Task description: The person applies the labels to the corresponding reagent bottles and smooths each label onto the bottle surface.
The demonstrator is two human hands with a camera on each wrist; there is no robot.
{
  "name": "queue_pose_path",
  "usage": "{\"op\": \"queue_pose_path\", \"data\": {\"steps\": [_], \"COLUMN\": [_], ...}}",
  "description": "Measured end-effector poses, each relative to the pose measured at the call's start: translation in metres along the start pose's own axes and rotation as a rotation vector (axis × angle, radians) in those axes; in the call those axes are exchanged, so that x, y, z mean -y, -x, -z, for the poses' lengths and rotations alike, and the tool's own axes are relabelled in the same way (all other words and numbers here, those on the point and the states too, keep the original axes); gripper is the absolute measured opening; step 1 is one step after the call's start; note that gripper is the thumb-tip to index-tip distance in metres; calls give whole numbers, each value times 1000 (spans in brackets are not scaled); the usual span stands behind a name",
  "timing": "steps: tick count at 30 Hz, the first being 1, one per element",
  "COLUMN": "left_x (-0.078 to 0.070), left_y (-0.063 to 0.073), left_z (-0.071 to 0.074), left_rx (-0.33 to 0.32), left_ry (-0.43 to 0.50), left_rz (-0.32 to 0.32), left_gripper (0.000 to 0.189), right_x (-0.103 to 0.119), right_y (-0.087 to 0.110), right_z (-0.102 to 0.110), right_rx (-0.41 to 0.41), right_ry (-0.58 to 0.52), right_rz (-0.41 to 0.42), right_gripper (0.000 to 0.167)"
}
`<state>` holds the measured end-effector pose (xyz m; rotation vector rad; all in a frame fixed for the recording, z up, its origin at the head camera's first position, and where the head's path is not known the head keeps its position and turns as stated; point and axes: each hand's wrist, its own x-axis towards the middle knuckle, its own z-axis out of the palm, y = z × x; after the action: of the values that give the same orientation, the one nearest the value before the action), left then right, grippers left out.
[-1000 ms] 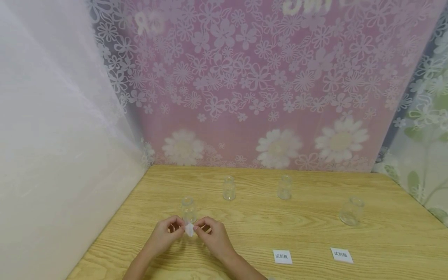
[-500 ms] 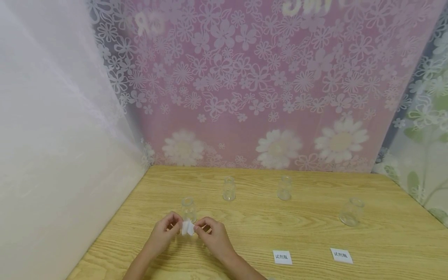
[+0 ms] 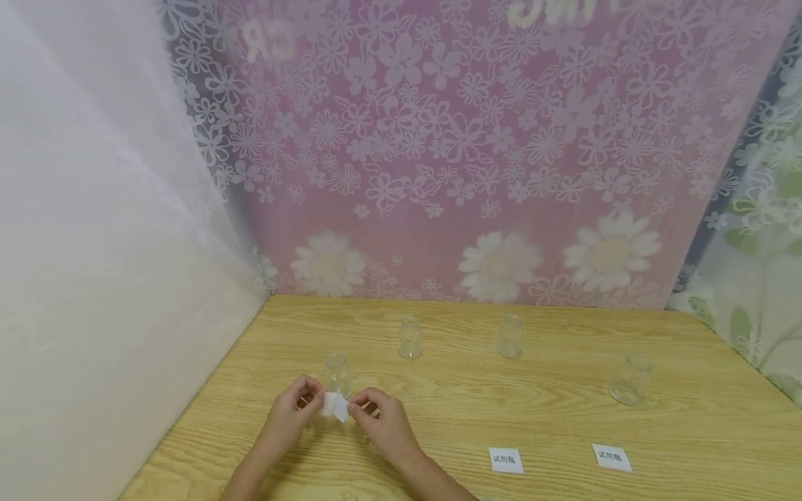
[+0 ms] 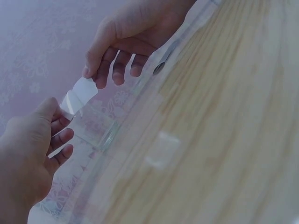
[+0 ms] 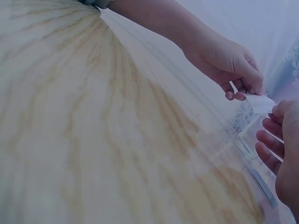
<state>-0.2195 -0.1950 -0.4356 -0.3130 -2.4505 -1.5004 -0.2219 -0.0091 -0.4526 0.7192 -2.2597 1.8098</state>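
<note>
Between my two hands is a small white label sticker (image 3: 341, 408), parting into two flaps, one of them glossy in the left wrist view. My left hand (image 3: 289, 416) pinches the left flap (image 4: 71, 104) between thumb and forefinger. The right flap (image 4: 87, 88) is pinched by my right hand (image 3: 386, 426), its other fingers loosely bent. Just beyond the fingers stands a clear glass bottle (image 3: 337, 369), upright on the table, its lower part overlapped by the sticker and left hand in the head view.
Two more glass bottles, one (image 3: 410, 339) left of the other (image 3: 509, 337), stand toward the back of the wooden table (image 3: 451, 396). A wider glass bottle (image 3: 629, 383) is at the right. Two white printed labels (image 3: 505, 460) (image 3: 611, 457) lie near the front right.
The sticker's two flaps have spread apart, showing more white surface. My left hand has moved slightly up and to the left, while the right hand stays nearly in place.
</note>
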Motion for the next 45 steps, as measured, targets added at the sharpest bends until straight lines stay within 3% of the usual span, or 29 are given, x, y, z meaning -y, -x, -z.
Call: {"op": "queue_pose_path", "data": {"steps": [5,11,15,24,32,39,45], "left_x": [4,5,4,9,20,33,42], "left_y": [-1,-1,-1,-4,-6,-8,-7], "left_z": [0,2,2,6,14,19,19], "left_rx": [-40,-39,-44,-123,-107,-87,-71], "left_ry": [-55,-47,-66,-125,-181,-232,-268], "left_rz": [-27,-45,-41,-9,34,105,69], "left_gripper": [6,5,5,4,7,6,4], "right_x": [-1,-2,-1,2,1,3,2], "right_y": [0,-1,-1,-2,-3,-2,-1], "right_z": [0,0,-1,0,0,1,2], "right_rx": [-8,-12,-19,-64,-79,-80,-73], "right_ry": [7,12,6,26,44,41,44], "right_rz": [3,-18,-20,-55,-114,-114,-111], "right_gripper": [10,9,10,8,8,9,9]}}
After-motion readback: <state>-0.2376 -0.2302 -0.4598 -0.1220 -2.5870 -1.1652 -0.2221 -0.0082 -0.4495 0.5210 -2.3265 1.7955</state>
